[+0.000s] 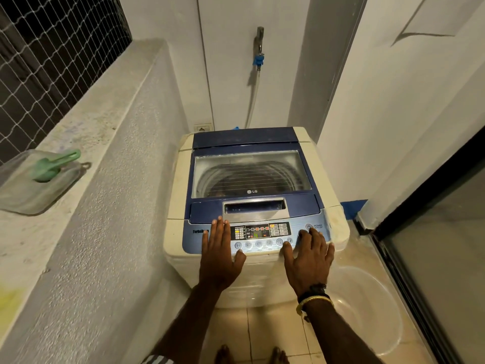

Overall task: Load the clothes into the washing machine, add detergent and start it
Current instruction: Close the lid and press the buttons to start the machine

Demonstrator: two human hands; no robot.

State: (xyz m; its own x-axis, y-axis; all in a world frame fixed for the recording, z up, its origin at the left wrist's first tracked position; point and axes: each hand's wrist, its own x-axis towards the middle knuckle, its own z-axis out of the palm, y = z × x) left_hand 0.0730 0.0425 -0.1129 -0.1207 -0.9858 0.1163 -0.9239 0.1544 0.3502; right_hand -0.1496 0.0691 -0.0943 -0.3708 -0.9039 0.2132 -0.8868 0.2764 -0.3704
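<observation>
Two bare feet [249,354] stand on the tiled floor [265,334] at the bottom edge of the view, and a clear plastic basin [372,311] sits on the tiles just right of them, beside the washing machine's front corner. Above the feet both arms reach forward to the washing machine [252,206]. The left hand [219,256] lies flat, fingers straight and together, on the left end of the blue control panel [259,236], its thumb spread toward the row of round buttons. The right hand [309,258], with bracelets at the wrist, rests palm down on the right end of the panel, fingers spread and relaxed, fingertips just below the power button [309,227]; neither hand holds anything. Between the hands the small display [258,231] is lit, with coloured lights showing. Beyond the panel the lid [249,174] is closed, and through its clear window the ribbed drum shows; something dark lies inside, too dim to make out. To the left, on the rough concrete ledge [86,164], a clear container [34,185] holds a green scoop [55,165], well apart from the machine. Behind the ledge is a net [52,48]. On the far wall a tap [259,40] with a blue connector feeds a hose [253,101] running down behind the machine. A dark-framed glass door [433,245] stands at the right.
</observation>
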